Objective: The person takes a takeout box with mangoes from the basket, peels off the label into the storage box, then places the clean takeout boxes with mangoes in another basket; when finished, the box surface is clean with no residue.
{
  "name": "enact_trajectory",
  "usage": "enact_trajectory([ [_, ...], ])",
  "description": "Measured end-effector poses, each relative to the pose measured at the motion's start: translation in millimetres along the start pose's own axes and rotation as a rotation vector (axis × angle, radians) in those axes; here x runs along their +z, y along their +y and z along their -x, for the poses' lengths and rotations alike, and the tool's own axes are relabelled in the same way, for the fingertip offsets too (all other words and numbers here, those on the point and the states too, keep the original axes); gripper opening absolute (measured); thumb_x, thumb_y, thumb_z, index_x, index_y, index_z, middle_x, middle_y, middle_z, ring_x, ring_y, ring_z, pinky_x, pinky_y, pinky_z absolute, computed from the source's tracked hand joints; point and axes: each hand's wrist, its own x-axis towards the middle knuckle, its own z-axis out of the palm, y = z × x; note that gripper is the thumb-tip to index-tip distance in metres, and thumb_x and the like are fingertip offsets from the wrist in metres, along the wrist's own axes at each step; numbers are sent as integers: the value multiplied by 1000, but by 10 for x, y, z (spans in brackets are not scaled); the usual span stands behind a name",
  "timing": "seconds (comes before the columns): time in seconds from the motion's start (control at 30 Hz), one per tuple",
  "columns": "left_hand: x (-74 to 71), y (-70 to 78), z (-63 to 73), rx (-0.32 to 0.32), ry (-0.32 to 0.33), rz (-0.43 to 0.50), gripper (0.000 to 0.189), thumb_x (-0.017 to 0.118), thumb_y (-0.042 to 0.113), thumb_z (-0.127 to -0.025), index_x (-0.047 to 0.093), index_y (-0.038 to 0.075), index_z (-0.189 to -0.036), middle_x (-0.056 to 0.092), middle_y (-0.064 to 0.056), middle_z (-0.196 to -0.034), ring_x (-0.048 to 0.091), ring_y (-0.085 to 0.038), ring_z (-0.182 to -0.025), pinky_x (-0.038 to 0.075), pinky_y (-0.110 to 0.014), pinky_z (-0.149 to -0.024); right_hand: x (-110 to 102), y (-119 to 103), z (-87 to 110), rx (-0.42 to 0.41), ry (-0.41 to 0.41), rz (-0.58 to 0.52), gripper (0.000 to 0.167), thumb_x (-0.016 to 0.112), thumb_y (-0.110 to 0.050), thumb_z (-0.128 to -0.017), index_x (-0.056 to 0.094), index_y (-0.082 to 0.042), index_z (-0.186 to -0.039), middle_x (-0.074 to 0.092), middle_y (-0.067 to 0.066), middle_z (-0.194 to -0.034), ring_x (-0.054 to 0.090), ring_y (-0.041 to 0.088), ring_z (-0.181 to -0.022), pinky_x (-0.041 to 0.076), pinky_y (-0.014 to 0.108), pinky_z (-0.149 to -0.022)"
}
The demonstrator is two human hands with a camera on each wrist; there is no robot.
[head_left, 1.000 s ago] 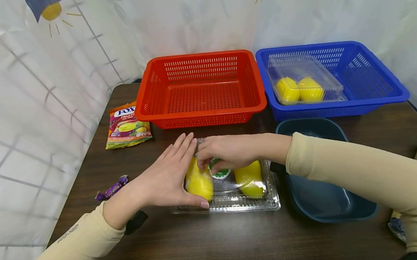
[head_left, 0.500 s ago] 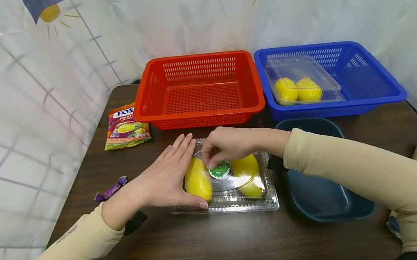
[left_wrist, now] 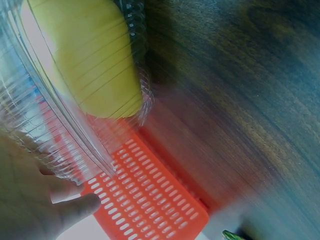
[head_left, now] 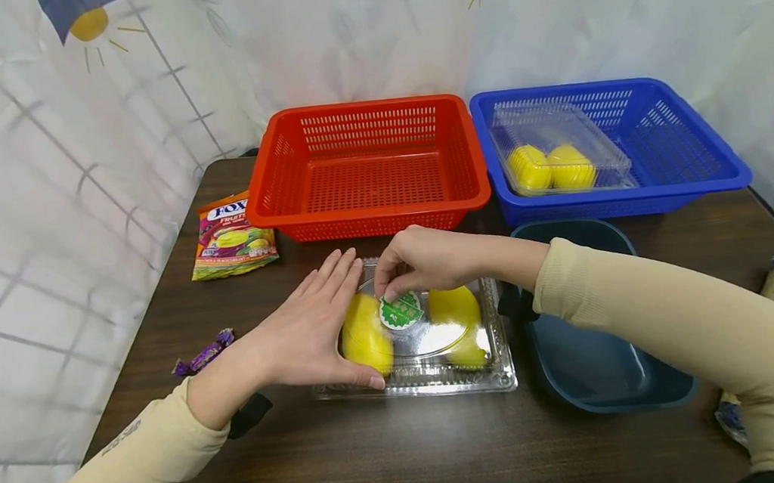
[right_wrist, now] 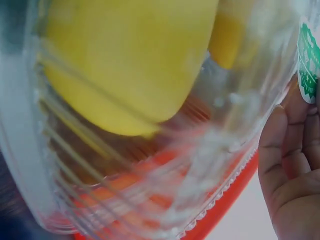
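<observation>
Plastic box, long axis left to right

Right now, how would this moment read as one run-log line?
left hand: rests on clear box, fingers straight | right hand: pinches edge of green sticker | clear box: on table, yellow items inside

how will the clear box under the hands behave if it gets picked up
The clear box will probably flex somewhat, since its ribbed sides look like thin plastic. It may feel slippery, judging by its glossy shine. The yellow items inside might slide about, as gaps show between them.
</observation>
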Motion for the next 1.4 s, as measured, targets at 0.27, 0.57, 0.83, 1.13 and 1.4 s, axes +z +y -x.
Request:
enact_trajectory([
  [0.27,4,-4,-13,-2,1,-9,139,70,85,-69,9,4,-164,-3,-11,-174,-4,-33,-161,14,-57,-128,-64,40,226,82,85,-83,12,72,-15,-96,80,-12,-105,78,-3,-93,67,11,-83,59,25,-82],
  [0.57,4,3,-29,0,8,-27,141,71,85,-68,9,3,-164,-3,-12,-174,-4,-34,-161,15,-57,-128,-185,215,733,297,219,-333,19,70,-12,-97,78,-4,-113,78,5,-90,70,21,-76,63,32,-76],
  [0.83,-5,-3,-23,10,6,-25,141,69,86,-68,10,1,-164,-1,-14,-174,-2,-36,-161,15,-58,-128,-287,397,1267,471,320,-623,36,68,-11,-99,66,10,-127,78,5,-89,76,15,-80,63,29,-80],
  [1.13,12,-5,-34,11,21,-51,142,71,85,-68,8,1,-164,-3,-15,-173,-3,-35,-161,15,-57,-128,-119,841,1775,648,318,-759,46,60,-11,-103,52,16,-139,78,0,-97,76,10,-90,61,26,-83],
  [1.4,13,-13,-37,18,18,-55,142,71,85,-68,8,0,-163,-1,-16,-173,0,-38,-161,15,-57,-128,-25,1020,1893,715,141,-755,33,61,-6,-102,62,17,-126,77,4,-92,74,8,-81,62,24,-78],
])
